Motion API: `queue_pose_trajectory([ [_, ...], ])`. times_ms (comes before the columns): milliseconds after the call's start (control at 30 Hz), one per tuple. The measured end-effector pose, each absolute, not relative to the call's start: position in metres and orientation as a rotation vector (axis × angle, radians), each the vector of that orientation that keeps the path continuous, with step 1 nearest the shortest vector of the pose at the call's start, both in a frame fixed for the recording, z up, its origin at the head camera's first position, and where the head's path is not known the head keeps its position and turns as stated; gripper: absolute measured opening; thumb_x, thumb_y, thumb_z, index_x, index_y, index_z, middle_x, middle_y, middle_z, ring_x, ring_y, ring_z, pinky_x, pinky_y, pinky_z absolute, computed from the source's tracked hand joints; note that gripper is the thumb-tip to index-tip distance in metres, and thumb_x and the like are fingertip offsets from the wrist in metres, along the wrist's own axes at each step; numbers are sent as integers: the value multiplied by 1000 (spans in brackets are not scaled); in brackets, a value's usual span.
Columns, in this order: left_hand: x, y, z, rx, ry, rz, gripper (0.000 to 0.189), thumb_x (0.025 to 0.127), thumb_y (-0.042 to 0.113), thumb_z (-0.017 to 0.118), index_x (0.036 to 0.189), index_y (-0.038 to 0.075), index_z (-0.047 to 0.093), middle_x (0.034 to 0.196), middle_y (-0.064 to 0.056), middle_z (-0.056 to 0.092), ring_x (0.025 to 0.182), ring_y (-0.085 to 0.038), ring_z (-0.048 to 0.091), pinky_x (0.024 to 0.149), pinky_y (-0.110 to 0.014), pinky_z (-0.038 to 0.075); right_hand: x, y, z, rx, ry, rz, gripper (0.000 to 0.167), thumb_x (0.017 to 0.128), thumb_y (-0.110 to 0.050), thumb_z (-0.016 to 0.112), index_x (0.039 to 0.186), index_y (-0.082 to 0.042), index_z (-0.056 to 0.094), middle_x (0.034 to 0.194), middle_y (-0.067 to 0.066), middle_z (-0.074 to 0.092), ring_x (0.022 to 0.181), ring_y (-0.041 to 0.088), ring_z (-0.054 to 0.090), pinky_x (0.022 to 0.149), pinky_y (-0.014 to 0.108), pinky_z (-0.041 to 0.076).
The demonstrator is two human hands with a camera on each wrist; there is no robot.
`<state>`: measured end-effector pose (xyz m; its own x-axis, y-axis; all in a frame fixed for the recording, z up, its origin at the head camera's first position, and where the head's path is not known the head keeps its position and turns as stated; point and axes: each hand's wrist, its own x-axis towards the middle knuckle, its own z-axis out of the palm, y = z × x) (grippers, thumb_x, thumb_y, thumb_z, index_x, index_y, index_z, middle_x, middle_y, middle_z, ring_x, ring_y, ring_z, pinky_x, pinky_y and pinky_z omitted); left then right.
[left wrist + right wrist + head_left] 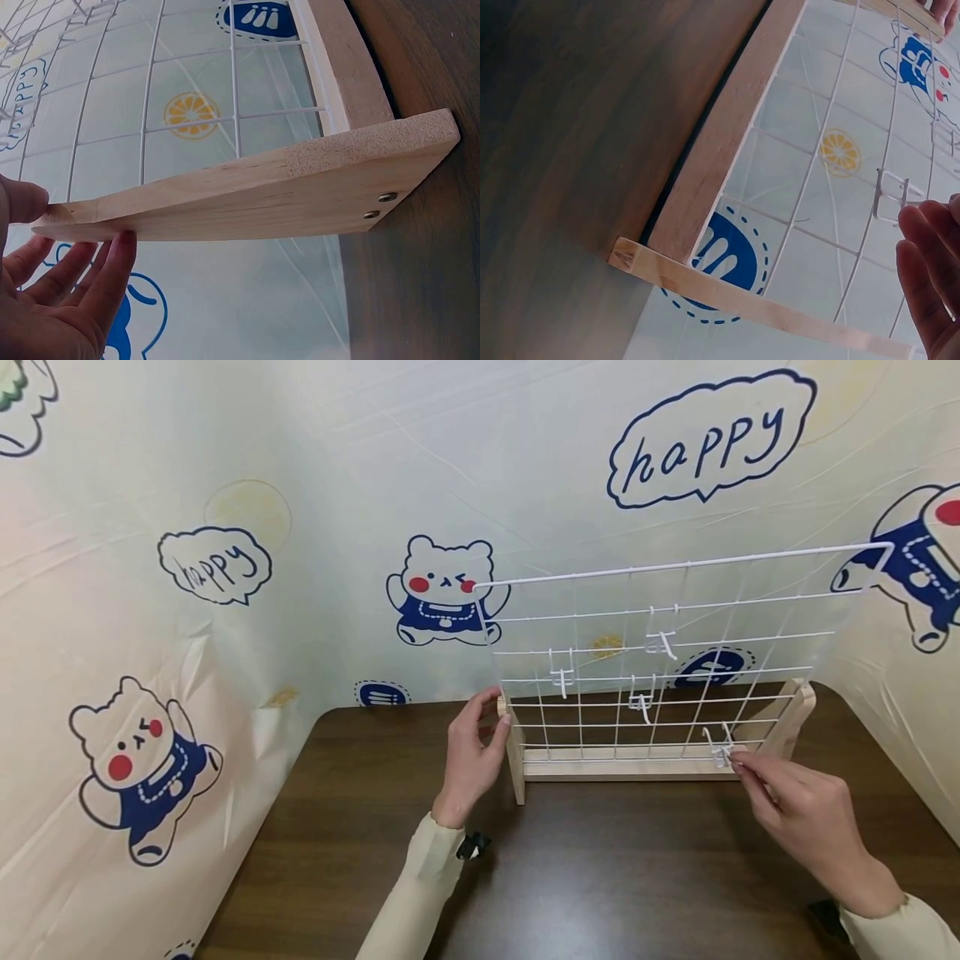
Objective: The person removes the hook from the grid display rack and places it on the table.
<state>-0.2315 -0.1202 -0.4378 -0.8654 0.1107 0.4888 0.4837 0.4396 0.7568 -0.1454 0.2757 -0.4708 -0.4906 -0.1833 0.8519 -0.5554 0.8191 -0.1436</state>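
A white wire grid rack (675, 566) stands upright in a light wooden stand (622, 768) on the table. My left hand (474, 760) grips the upper end of the stand's left side panel (262, 202), thumb on one side and fingers on the other. At the grid's lower right, my right hand (813, 818) pinches a small white wire hook (722, 753) by its front. Fingertips partly cover that hook in the right wrist view. More white hooks hang higher on the grid: an upper one (662, 645), a left one (562, 679) and a middle one (641, 702).
The dark brown wooden table (360, 860) runs under the stand and both forearms. Behind and to the left hangs a pale cloth (322, 460) printed with cartoon bears and "happy" bubbles. The stand's right side panel (795, 714) rises beyond my right hand.
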Motion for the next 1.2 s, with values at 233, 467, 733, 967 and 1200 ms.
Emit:
queue_pose_trajectory([
  [233, -231, -120, -438, -497, -2334, -1401, 38, 103, 15, 65, 141, 13, 59, 136, -12, 67, 120, -28, 71, 90, -50, 64, -146, 277, -476, 542, -2086, 489, 64, 109, -52, 42, 94, -3, 80, 82, 11, 80, 62, 29, 73, 52, 33, 55],
  [467, -231, -121, -438, -493, -2326, -1412, 38, 103, 14, 65, 140, 11, 59, 135, -12, 68, 120, -29, 71, 90, -52, 64, -146, 278, -479, 547, -2106, 461, 65, 110, -52, 41, 94, -4, 81, 84, 10, 81, 64, 29, 75, 55, 30, 57],
  [733, -232, -120, -439, -499, -2331, -1408, 38, 103, 16, 65, 141, 13, 59, 136, -12, 68, 121, -28, 71, 90, -51, 64, -145, 278, -484, 571, -2102, 457, 63, 110, -51, 41, 94, -4, 80, 82, 9, 80, 63, 27, 74, 54, 36, 56],
  [967, -232, -120, -439, -505, -2325, -1414, 38, 103, 16, 65, 141, 13, 59, 137, -16, 67, 122, -29, 71, 90, -52, 64, -143, 277, -484, 597, -2138, 445, 62, 111, -49, 40, 96, -3, 80, 84, 10, 81, 64, 27, 74, 55, 38, 57],
  [1200, -232, -120, -439, -509, -2321, -1413, 38, 103, 17, 65, 141, 13, 59, 135, -12, 68, 121, -29, 71, 90, -52, 64, -144, 276, -485, 605, -2136, 449, 61, 110, -49, 41, 97, -4, 80, 85, 9, 81, 64, 26, 74, 55, 36, 57],
])
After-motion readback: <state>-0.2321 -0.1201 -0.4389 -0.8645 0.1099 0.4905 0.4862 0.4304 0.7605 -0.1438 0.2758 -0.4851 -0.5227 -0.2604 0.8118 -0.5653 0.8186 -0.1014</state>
